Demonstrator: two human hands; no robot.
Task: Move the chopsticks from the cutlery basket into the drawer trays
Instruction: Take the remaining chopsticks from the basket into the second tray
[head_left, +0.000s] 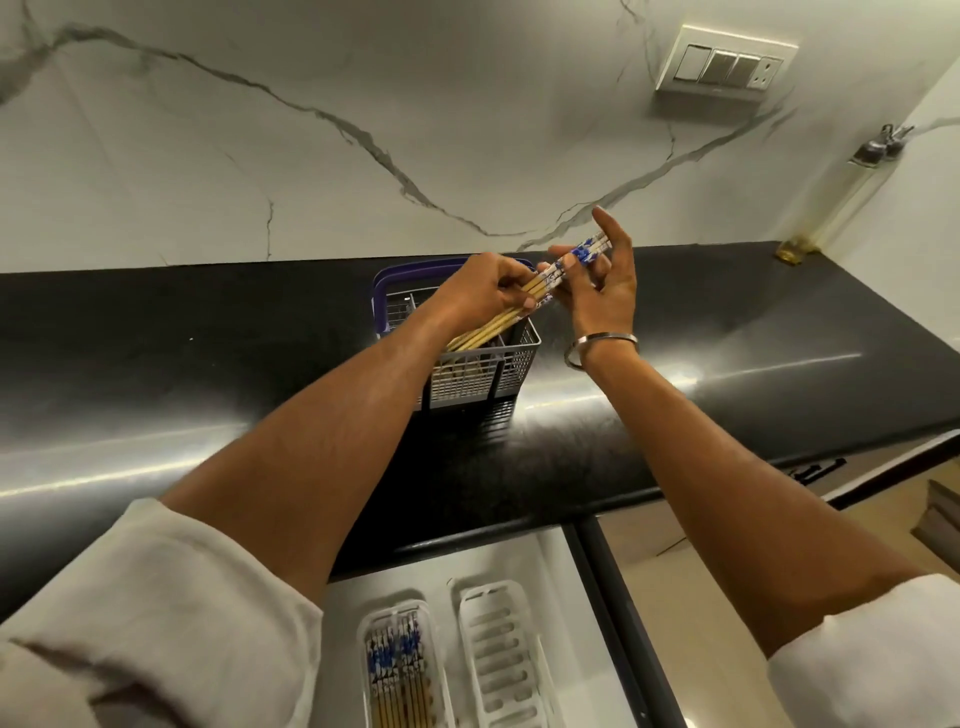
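Note:
A grey cutlery basket (511, 358) with a purple handle stands on the black counter. Above it my left hand (480, 291) grips a bundle of wooden chopsticks (582, 254) with blue-and-white patterned tops, held slanting up to the right. My right hand (605, 280) touches the patterned ends with its fingers partly spread, supporting them. Below, in the pulled-out drawer, the left tray (363, 634) holds several matching chopsticks (397, 670). The right tray (498, 654) is white, slotted and holds nothing.
The black counter (208, 364) runs along a white marble wall. A switch panel (724, 65) is on the wall at upper right, and an oil bottle (831, 202) leans in the far right corner. A cabinet front (649, 561) lies right of the drawer.

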